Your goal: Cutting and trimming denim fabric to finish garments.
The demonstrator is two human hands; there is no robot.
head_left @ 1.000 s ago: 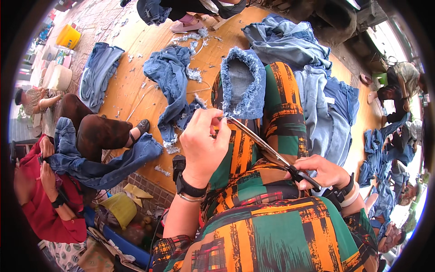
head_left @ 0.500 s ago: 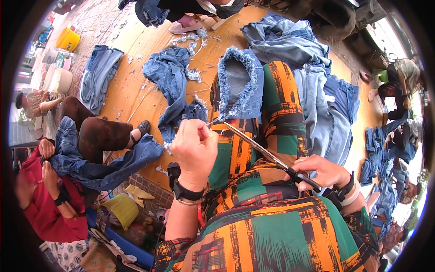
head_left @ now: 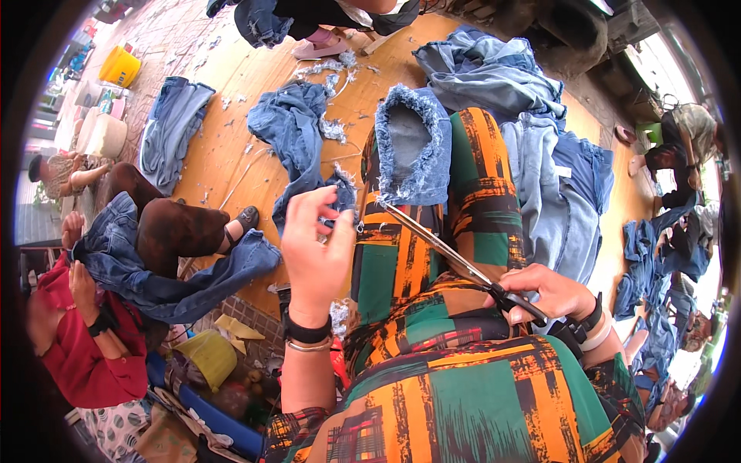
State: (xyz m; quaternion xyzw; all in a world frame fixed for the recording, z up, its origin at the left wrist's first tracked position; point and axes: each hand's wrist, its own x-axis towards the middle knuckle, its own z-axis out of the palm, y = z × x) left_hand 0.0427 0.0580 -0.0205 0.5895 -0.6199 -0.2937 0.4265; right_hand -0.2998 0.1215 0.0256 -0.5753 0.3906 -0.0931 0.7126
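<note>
A piece of denim (head_left: 432, 170) with a fluffy frayed border round an oval middle lies across my knees (head_left: 482, 147), over patterned green, orange and black clothing. The long metal scissors (head_left: 436, 243) reach up to its lower frayed edge, their dark handles held in my right hand (head_left: 540, 289). Left of the blades my left hand (head_left: 316, 251) is raised with its fingers apart, clear of the denim; small pale threads hang near its fingertips.
Jeans and denim piles (head_left: 482, 69) lie on the wooden board (head_left: 224, 139) with scattered trimmings. At left a co-worker in red (head_left: 93, 363) holds jeans; others sit top and right. A yellow bucket (head_left: 120, 65) stands top left; a blue tub (head_left: 231, 424) with scraps is lower left.
My left hand has let go of the denim's frayed edge and moved left, opening its fingers from a pinch. My right hand and the scissors have stayed nearly in place.
</note>
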